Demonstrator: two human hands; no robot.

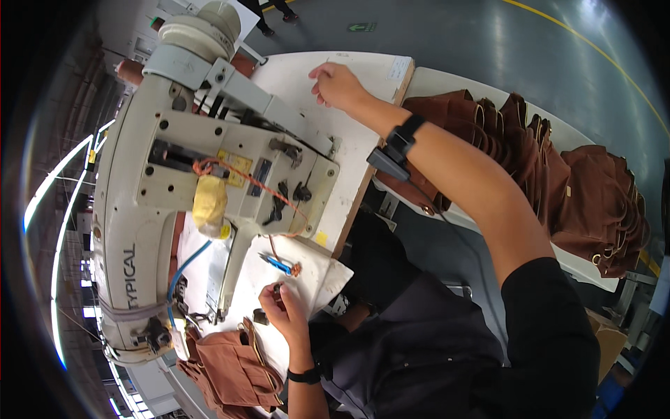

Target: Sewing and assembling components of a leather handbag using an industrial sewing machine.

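My left hand (287, 315) is above the white work surface at the sewing machine's near side. Its fingertips are closed on a small dark piece (278, 288), too small to name. Next to it lie blue-handled thread snips (277, 263) and a small dark round item (260, 317). A brown fabric bag (234, 370) with handles lies just below the hand, partly under the sewing machine (139, 230). My right hand (338, 85) is stretched out over the far end of the white table (359, 66). Its fingers are loosely bent and apart, with nothing visible in them.
Several brown bags (481, 133) are stacked on a white side bench (433, 84) beside my right arm. A yellow-wrapped part (210, 202) and an orange cord (258, 183) are on the machine. A cardboard box (608, 339) stands at the lower right. Another person's legs (276, 14) show at the top.
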